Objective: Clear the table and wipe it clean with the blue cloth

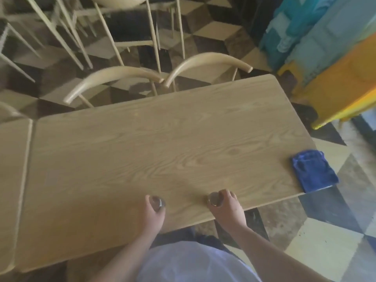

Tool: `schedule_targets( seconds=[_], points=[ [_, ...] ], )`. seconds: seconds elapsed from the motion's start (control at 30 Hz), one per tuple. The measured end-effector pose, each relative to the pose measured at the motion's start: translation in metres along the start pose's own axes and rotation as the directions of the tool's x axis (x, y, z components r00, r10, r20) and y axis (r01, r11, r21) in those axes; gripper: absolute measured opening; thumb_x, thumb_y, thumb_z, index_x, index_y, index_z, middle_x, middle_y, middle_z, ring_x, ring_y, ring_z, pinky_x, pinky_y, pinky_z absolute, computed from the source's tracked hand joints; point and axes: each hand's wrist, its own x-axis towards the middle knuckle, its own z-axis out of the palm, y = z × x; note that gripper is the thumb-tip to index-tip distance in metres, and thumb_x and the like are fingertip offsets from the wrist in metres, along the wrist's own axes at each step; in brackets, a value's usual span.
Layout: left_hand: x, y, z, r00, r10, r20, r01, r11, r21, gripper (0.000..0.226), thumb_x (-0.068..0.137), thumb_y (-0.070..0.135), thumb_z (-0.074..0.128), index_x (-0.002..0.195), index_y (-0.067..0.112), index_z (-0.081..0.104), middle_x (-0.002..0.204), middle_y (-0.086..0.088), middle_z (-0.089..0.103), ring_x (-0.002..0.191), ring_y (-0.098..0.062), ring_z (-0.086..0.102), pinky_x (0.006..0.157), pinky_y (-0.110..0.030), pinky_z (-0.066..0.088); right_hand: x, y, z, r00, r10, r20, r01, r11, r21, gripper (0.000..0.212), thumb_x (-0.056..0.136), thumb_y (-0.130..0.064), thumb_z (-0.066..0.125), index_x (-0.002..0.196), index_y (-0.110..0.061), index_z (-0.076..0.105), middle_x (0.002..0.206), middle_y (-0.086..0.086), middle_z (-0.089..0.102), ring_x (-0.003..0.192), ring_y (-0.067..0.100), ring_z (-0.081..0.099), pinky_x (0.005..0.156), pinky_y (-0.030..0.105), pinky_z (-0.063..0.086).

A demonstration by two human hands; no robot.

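Note:
A light wooden table [154,143] fills the middle of the view. Near its front edge my left hand [152,215] grips a small clear glass [158,202], fingers curled round it. A little to the right my right hand [227,208] grips a second small glass [214,198] the same way. Whether the glasses touch the tabletop I cannot tell. A folded blue cloth [314,171] lies on the table's right end, at the corner, well away from both hands.
Two wooden chairs [114,77] [207,60] are pushed in at the table's far side. A second table [12,169] adjoins on the left. A yellow and blue bench or cabinet [335,78] stands at the right. The floor is chequered.

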Motion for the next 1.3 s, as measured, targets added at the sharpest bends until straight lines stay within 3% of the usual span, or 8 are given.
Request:
schedule_targets(
  seconds=[0.1, 0.3, 0.43, 0.53, 0.67, 0.8, 1.17, 1.3],
  points=[
    [0.013, 0.022, -0.001, 1.0, -0.01, -0.011, 0.01, 0.999, -0.042, 0.026, 0.087, 0.007, 0.062, 0.105, 0.016, 0.046, 0.1, -0.007, 0.062, 0.086, -0.027, 0.059, 0.071, -0.031, 0.04, 0.021, -0.017, -0.009, 1.0, -0.016, 0.008, 0.016, 1.0, -0.018, 0.039, 0.083, -0.058, 0.059, 0.108, -0.028, 0.054, 0.108, -0.007, 0.052, 0.088, 0.024, 0.063, 0.078, 0.037, 0.053],
    [0.041, 0.049, -0.002, 0.998, -0.046, -0.045, 0.043, 0.998, -0.054, 0.03, 0.082, 0.01, 0.067, 0.105, 0.017, 0.049, 0.102, -0.004, 0.065, 0.093, -0.028, 0.061, 0.08, -0.034, 0.043, 0.056, -0.043, -0.018, 0.998, -0.053, 0.035, 0.056, 0.995, -0.088, 0.034, 0.084, -0.054, 0.061, 0.105, -0.029, 0.051, 0.104, -0.008, 0.049, 0.079, 0.023, 0.063, 0.073, 0.039, 0.056],
    [0.063, 0.062, 0.005, 0.994, -0.094, -0.063, 0.086, 0.989, -0.121, 0.056, 0.079, 0.018, 0.077, 0.127, 0.01, 0.05, 0.115, -0.006, 0.066, 0.109, -0.029, 0.063, 0.097, -0.041, 0.047, 0.087, -0.06, -0.024, 0.996, -0.072, 0.059, 0.078, 0.991, -0.108, 0.025, 0.085, -0.04, 0.064, 0.099, -0.029, 0.046, 0.102, -0.006, 0.047, 0.072, 0.023, 0.058, 0.066, 0.036, 0.052],
    [0.079, 0.069, 0.008, 0.989, -0.085, -0.119, 0.075, 0.993, -0.087, 0.055, 0.074, 0.024, 0.083, 0.119, 0.013, 0.053, 0.107, -0.007, 0.068, 0.102, -0.028, 0.064, 0.092, -0.043, 0.049, 0.115, -0.077, -0.031, 0.991, -0.106, 0.087, 0.117, 0.985, -0.129, 0.029, 0.083, -0.04, 0.064, 0.102, -0.031, 0.046, 0.105, -0.005, 0.046, 0.072, 0.023, 0.06, 0.064, 0.035, 0.052],
    [0.098, 0.103, 0.004, 0.986, -0.058, -0.156, 0.056, 0.998, -0.011, 0.049, 0.073, 0.032, 0.081, 0.111, 0.015, 0.055, 0.098, -0.001, 0.069, 0.092, -0.025, 0.064, 0.077, -0.034, 0.048, 0.152, -0.103, -0.04, 0.986, -0.139, 0.088, 0.149, 0.981, -0.123, 0.041, 0.082, -0.04, 0.067, 0.117, -0.028, 0.049, 0.114, -0.004, 0.048, 0.079, 0.023, 0.059, 0.067, 0.034, 0.049],
    [0.124, 0.12, 0.01, 0.98, -0.058, -0.191, 0.062, 0.998, 0.016, 0.052, 0.069, 0.043, 0.079, 0.108, 0.019, 0.054, 0.099, 0.001, 0.069, 0.095, -0.026, 0.065, 0.082, -0.041, 0.052, 0.179, -0.123, -0.049, 0.983, -0.17, 0.063, 0.177, 0.976, -0.126, 0.045, 0.086, -0.036, 0.068, 0.124, -0.022, 0.047, 0.121, 0.002, 0.048, 0.082, 0.027, 0.057, 0.069, 0.033, 0.045],
    [0.136, 0.138, 0.014, 0.974, -0.011, -0.227, 0.021, 0.999, 0.042, 0.04, 0.076, 0.035, 0.079, 0.102, 0.017, 0.053, 0.096, 0.003, 0.066, 0.094, -0.026, 0.063, 0.072, -0.03, 0.039, 0.189, -0.138, -0.049, 0.989, -0.144, 0.015, 0.144, 0.974, -0.174, 0.047, 0.087, -0.04, 0.067, 0.126, -0.026, 0.044, 0.123, 0.001, 0.048, 0.085, 0.028, 0.063, 0.076, 0.042, 0.056],
    [0.133, 0.137, 0.01, 0.976, -0.01, -0.217, 0.015, 1.0, 0.025, 0.052, 0.072, 0.039, 0.082, 0.105, 0.014, 0.051, 0.102, -0.002, 0.064, 0.099, -0.029, 0.061, 0.074, -0.033, 0.042, 0.177, -0.134, -0.049, 0.992, -0.125, -0.007, 0.124, 0.985, -0.117, 0.082, 0.083, -0.055, 0.068, 0.149, -0.027, 0.028, 0.137, 0.003, 0.047, 0.103, 0.03, 0.064, 0.083, 0.041, 0.055]
  ],
)
